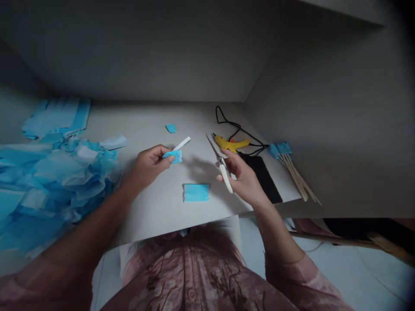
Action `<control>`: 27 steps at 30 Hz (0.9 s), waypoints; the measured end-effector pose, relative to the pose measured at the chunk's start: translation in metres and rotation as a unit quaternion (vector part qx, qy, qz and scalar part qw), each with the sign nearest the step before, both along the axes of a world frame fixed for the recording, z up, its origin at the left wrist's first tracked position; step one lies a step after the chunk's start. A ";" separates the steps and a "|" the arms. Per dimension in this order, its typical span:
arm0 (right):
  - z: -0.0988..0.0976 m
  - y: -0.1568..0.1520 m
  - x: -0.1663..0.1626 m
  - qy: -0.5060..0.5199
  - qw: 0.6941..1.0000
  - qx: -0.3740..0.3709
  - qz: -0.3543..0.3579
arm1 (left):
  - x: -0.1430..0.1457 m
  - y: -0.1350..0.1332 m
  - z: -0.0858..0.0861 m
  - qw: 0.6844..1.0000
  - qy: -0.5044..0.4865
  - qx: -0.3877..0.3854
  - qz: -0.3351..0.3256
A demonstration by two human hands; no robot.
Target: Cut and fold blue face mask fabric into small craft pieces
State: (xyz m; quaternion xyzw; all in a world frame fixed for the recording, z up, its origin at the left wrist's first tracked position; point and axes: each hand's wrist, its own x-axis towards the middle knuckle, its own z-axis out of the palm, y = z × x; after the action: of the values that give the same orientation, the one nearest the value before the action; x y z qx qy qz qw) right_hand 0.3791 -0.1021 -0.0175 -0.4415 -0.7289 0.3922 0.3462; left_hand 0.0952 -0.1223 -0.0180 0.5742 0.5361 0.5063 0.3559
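Observation:
My left hand (pixel 149 164) pinches a small folded piece of blue paper (pixel 173 156) with a white strip (pixel 182 144) sticking out of it, held just above the white table (pixel 155 207). My right hand (pixel 241 175) grips white-handled scissors (pixel 220 162), whose blades point up and left and are a little apart. The scissors are a hand's width right of the blue piece and do not touch it. A folded blue rectangle (pixel 196 192) lies flat on the table between and below my hands.
A big heap of blue and white tissue scraps (pixel 48 181) fills the left side. A small blue scrap (pixel 170 128) lies farther back. A yellow glue gun (pixel 231 144) with black cord, a black sheet (pixel 262 177) and blue-tipped wooden sticks (pixel 292 166) lie at the right, by the wall.

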 end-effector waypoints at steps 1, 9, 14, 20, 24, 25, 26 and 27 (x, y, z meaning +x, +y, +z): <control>0.000 -0.001 -0.001 0.003 1.000 -0.013 0.025 | -0.001 0.000 0.001 1.000 -0.012 -0.005 -0.001; 0.009 -0.003 -0.017 -0.125 0.990 0.067 0.028 | -0.002 -0.001 0.000 0.998 -0.058 -0.013 -0.019; 0.014 -0.001 -0.034 -0.197 0.970 0.137 0.033 | 0.002 -0.004 0.000 0.998 -0.050 -0.027 -0.041; 0.015 -0.004 -0.044 -0.257 0.950 0.175 0.035 | 0.005 -0.001 -0.004 0.998 -0.022 -0.011 -0.066; 0.013 -0.004 -0.042 -0.230 0.956 0.180 0.039 | 0.003 -0.001 -0.004 0.998 0.001 -0.014 -0.060; 0.012 -0.004 -0.041 -0.224 0.958 0.177 0.038 | 0.003 -0.001 -0.004 0.998 0.001 -0.013 -0.060; 0.010 -0.003 -0.040 -0.219 0.959 0.174 0.036 | 0.003 -0.001 -0.004 0.998 0.000 -0.012 -0.061; 0.009 -0.003 -0.040 -0.216 0.961 0.172 0.032 | 0.003 -0.001 -0.004 0.998 -0.001 -0.011 -0.062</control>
State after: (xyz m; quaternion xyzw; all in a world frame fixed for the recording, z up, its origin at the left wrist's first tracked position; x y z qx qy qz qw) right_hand 0.3391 -0.1054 -0.0083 -0.4258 -0.8566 0.1676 0.2384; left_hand 0.0979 -0.1237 -0.0217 0.6018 0.5046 0.4782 0.3932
